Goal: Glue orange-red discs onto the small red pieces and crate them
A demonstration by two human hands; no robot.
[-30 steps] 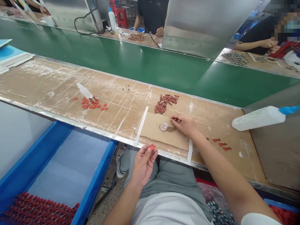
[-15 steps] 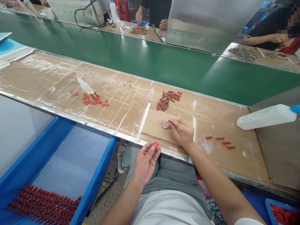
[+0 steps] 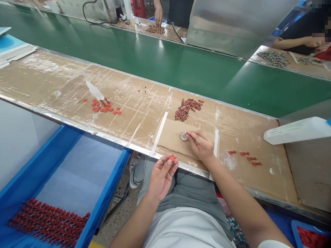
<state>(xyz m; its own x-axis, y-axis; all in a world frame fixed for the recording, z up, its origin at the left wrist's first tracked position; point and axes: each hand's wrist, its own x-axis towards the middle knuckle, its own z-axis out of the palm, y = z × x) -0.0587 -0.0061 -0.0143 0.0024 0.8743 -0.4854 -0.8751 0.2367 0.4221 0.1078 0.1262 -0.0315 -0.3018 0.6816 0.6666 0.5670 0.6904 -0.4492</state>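
Just off the table's front edge, my left hand [image 3: 162, 174] pinches a red disc [image 3: 172, 158] between thumb and fingers. My right hand [image 3: 203, 144] is over the cardboard sheet [image 3: 170, 136], its thumb and forefinger pressed together at the rim of a small round dish [image 3: 183, 136]; a small piece in the fingertips is too tiny to name. Behind the sheet lies a pile of small red and dark parts [image 3: 184, 109]. Several red discs [image 3: 103, 109] lie to the left beside a white pointed piece [image 3: 94, 91]. Several joined red pieces [image 3: 252, 158] rest on the right.
A white bottle [image 3: 294, 131] lies tilted at the right. Beyond the table [image 3: 64, 81] runs a green belt [image 3: 160, 58], with a person's hand [image 3: 158, 15] on its far side. A blue bin [image 3: 116, 172] with rows of red pieces [image 3: 51, 222] stands lower left.
The head view has shifted slightly. My right hand stays at the dish and my left hand still holds the disc. Across the belt, a person's hand has moved onto a pile of parts.
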